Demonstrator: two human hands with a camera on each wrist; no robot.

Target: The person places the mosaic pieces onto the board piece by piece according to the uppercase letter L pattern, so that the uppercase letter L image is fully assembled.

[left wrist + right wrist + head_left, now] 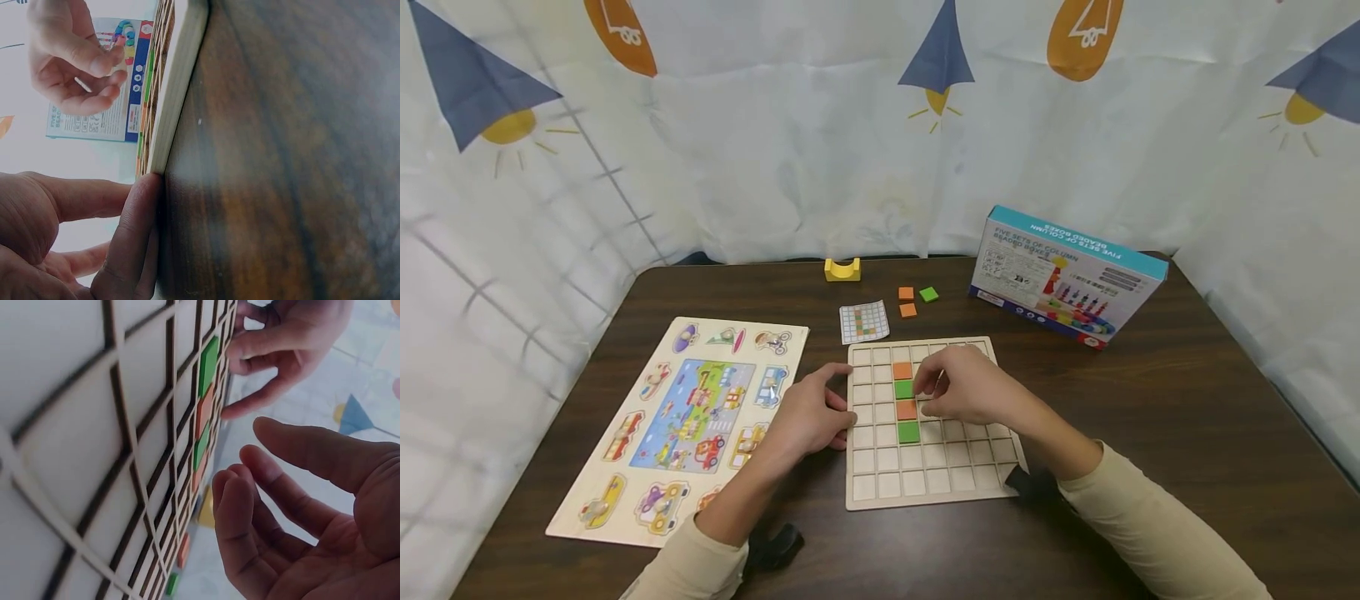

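The left hand (808,414) touches the board (935,481) with extended fingers; the right hand (972,386), fingers loosely curved, seemingly empty, hovers near 4 tiles (906,409).

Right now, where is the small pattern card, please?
In the head view, the pattern card lies left of the loose tiles, by the far-left corner of the grid board.

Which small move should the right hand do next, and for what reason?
Probably the right hand should reach for a loose orange tile: that hand holds nothing, and the tile column on the board alternates orange and green, ending in green at the near end.
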